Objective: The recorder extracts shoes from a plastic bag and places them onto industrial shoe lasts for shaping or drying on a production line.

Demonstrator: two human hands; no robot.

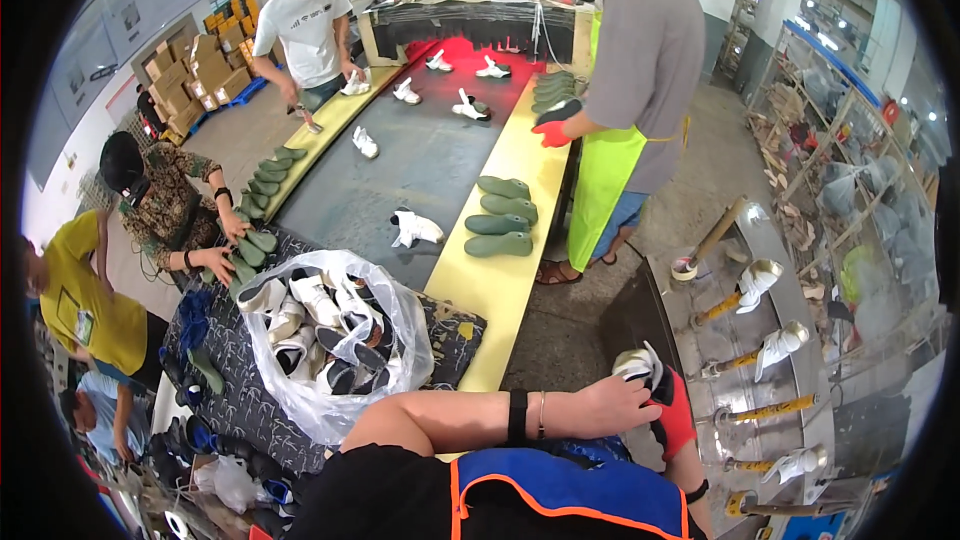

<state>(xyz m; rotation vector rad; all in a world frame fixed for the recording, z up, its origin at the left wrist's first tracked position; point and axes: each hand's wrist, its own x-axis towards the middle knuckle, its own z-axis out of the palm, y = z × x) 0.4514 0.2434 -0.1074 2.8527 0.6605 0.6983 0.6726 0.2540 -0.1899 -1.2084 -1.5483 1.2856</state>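
R hand (676, 424), red glove, closed on white shoe (638, 364); L hand (612, 406), bare, fingers bent at same shoe, grip unclear. Shoe just L of metal desk (770, 435) w/ yellow posts (775, 408). Further L: clear bag (305, 415) full of shoes, on patterned desk (450, 360). Beyond: green lasts (502, 224) on yellow ledge (470, 310), grey conveyor (325, 190), co-worker (645, 50) alongside.

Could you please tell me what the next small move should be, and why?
Perhaps steady the shoe with the gloved right hand and let the bare left hand adjust it, since both are already at the shoe, though the left one's exact grip is hard to see.
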